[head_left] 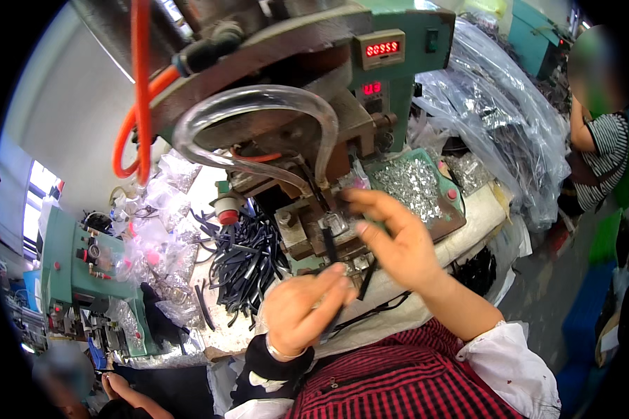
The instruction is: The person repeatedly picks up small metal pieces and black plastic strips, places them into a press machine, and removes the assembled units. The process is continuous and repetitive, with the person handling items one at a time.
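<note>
My left hand [304, 307] pinches a narrow black strap [329, 243], whose far end reaches the small metal die [335, 223] of a green press [356, 70]. Just right of the die hovers my right hand [398, 237], thumb and forefinger apart, with nothing visible between them. A clear looped tube [258, 94] comes down to the tooling above the die. Left of the die lies a heap of black straps [244, 269]. Small shiny metal pieces [412, 185] fill a green tray on the right side of the press.
A red push button [227, 211] sits left of the tooling. An orange hose [141, 91] hangs at the upper left. Large clear plastic bags [493, 105] bulge at the right. Another green machine [84, 258] stands at the left. Co-workers appear at the right edge and lower left.
</note>
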A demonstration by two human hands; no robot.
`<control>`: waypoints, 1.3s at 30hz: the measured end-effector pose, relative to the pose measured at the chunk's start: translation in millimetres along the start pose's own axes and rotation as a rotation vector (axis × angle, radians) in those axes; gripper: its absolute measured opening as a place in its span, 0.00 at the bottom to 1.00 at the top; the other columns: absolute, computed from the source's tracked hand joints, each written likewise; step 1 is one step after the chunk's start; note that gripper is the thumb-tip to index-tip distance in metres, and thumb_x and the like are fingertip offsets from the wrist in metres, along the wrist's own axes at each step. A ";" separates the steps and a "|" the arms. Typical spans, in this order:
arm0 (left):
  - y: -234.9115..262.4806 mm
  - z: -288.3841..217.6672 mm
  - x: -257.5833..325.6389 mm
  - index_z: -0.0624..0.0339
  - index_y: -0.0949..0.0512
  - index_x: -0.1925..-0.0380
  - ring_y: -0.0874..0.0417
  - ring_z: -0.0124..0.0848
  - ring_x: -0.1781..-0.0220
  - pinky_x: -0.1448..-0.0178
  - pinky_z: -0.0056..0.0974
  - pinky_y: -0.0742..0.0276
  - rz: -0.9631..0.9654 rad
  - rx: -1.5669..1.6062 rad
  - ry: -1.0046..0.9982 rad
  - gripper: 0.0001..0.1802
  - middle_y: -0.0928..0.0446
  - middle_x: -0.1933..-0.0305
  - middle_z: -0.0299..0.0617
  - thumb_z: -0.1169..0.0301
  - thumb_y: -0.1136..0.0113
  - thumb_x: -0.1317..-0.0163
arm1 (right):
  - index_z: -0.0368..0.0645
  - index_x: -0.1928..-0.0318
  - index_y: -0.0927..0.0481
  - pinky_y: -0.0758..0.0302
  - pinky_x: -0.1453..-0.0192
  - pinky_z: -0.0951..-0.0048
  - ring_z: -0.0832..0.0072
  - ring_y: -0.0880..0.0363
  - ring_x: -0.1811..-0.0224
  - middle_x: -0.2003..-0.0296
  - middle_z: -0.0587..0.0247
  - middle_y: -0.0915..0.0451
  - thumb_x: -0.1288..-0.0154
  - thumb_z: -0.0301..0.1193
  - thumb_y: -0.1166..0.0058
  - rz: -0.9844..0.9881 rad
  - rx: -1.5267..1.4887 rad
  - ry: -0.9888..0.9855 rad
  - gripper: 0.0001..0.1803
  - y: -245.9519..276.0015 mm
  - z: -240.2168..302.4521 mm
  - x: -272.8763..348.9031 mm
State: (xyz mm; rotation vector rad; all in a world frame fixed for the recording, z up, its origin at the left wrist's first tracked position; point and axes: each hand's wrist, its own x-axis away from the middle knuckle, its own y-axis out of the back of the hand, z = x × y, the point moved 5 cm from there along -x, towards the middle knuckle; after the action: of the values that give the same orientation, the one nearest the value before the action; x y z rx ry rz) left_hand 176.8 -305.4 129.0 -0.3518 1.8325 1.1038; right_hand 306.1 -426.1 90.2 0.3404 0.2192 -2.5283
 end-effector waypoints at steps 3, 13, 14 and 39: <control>-22.6 3.5 -8.0 0.60 0.15 0.65 0.19 0.27 0.76 0.74 0.29 0.26 0.034 -0.075 -0.119 0.11 0.14 0.58 0.45 0.73 0.24 0.48 | 0.40 0.52 0.14 0.30 0.30 0.50 0.48 0.28 0.34 0.43 0.43 0.21 0.40 0.30 0.37 -0.222 0.931 0.133 0.15 55.2 -29.7 -19.2; -29.3 7.1 -4.2 0.59 0.15 0.64 0.22 0.26 0.80 0.78 0.30 0.32 0.031 -0.085 -0.120 0.14 0.12 0.60 0.46 0.76 0.23 0.53 | 0.48 0.68 0.12 0.22 0.49 0.57 0.58 0.21 0.41 0.53 0.61 0.15 0.47 0.31 0.31 -0.450 1.208 0.287 0.05 96.8 -78.3 -18.9; -28.5 5.9 -3.0 0.59 0.15 0.63 0.22 0.27 0.80 0.78 0.30 0.31 0.031 -0.089 -0.115 0.14 0.12 0.59 0.46 0.76 0.23 0.53 | 0.48 0.69 0.12 0.22 0.51 0.57 0.58 0.20 0.44 0.54 0.61 0.15 0.48 0.30 0.32 -0.420 1.188 0.334 0.05 87.2 -73.8 -27.8; 16.5 160.1 132.2 0.58 0.16 0.75 0.21 0.45 0.57 0.54 0.48 0.25 0.518 -0.839 0.793 0.10 0.23 0.64 0.44 0.68 0.25 0.56 | 0.38 0.62 0.13 0.24 0.59 0.71 0.70 0.16 0.65 0.68 0.59 0.13 0.37 0.26 0.36 -0.530 0.652 -0.085 0.05 116.1 -67.4 15.4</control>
State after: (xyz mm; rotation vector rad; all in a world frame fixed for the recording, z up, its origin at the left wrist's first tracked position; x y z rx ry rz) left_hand 188.6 -139.8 3.3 -0.9342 2.0785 2.3462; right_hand 372.1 -514.2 11.9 0.4661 -0.6467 -3.0780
